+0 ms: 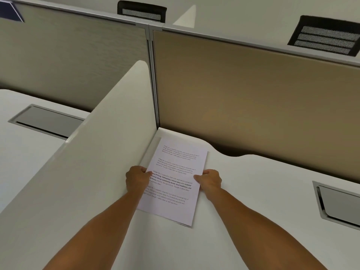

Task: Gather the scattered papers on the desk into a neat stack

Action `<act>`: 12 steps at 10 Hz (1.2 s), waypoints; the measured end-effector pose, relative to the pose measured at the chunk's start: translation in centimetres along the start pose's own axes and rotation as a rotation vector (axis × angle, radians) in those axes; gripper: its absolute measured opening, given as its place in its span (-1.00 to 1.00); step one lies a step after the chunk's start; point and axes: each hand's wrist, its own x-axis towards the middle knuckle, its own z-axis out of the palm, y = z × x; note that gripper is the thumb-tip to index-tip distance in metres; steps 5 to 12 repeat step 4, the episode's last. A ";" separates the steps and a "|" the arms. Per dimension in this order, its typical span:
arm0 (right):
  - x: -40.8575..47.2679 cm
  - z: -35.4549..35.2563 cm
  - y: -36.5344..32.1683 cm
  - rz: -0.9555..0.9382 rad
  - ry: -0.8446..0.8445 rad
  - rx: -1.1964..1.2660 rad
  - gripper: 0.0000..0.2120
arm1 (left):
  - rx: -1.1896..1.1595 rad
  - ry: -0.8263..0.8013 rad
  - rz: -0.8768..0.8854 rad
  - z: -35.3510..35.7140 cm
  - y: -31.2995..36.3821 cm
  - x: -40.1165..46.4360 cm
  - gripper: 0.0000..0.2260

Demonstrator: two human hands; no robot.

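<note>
Papers: a stack of printed sheets [175,180] lies flat on the white desk [253,221], in the far left corner of this bay, its long left edge just beside the low white side divider [97,152]; the sheets look squared, with only a thin sliver of a lower sheet showing at the near right corner
Top sheet: paragraphs of small black text, one of them partly in bold; the words are too small to read with confidence
Left hand: the left hand [137,180] is closed on the stack's left edge about midway along, thumb on top of the page, fingers tucked at the edge
Right hand: the right hand [209,181] grips the right edge opposite, thumb lying on the page, the other fingers curled at the edge, their tips hidden
Arms: both bare forearms reach in from the near side, the stack between them
Desk: a grey cable hatch [339,204] is set into the top at the right, well apart from the papers
Far side: a tan partition panel [253,98] closes the bay; behind it two black mesh chair backs [325,36] show
Left bay: the neighbouring desk has its own cable hatch [46,120]
</note>
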 end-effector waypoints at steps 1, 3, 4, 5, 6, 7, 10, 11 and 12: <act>0.1 -0.2 0.2 0.032 0.010 0.027 -0.80 | -0.013 0.018 0.003 0.1 -0.3 -0.2 -0.85; -0.5 -1.5 -0.8 0.083 0.021 -0.096 -0.89 | 0.074 0.009 0.039 -0.2 -0.2 -1.7 -0.71; -1.1 -2.8 -0.9 0.087 -0.072 -0.106 -0.86 | 0.101 -0.010 0.057 -0.7 0.4 -2.9 -0.62; -1.1 -2.8 -0.9 0.087 -0.072 -0.106 -0.86 | 0.101 -0.010 0.057 -0.7 0.4 -2.9 -0.62; -1.1 -2.8 -0.9 0.087 -0.072 -0.106 -0.86 | 0.101 -0.010 0.057 -0.7 0.4 -2.9 -0.62; -1.1 -2.8 -0.9 0.087 -0.072 -0.106 -0.86 | 0.101 -0.010 0.057 -0.7 0.4 -2.9 -0.62; -1.1 -2.8 -0.9 0.087 -0.072 -0.106 -0.86 | 0.101 -0.010 0.057 -0.7 0.4 -2.9 -0.62; -1.1 -2.8 -0.9 0.087 -0.072 -0.106 -0.86 | 0.101 -0.010 0.057 -0.7 0.4 -2.9 -0.62; -1.1 -2.8 -0.9 0.087 -0.072 -0.106 -0.86 | 0.101 -0.010 0.057 -0.7 0.4 -2.9 -0.62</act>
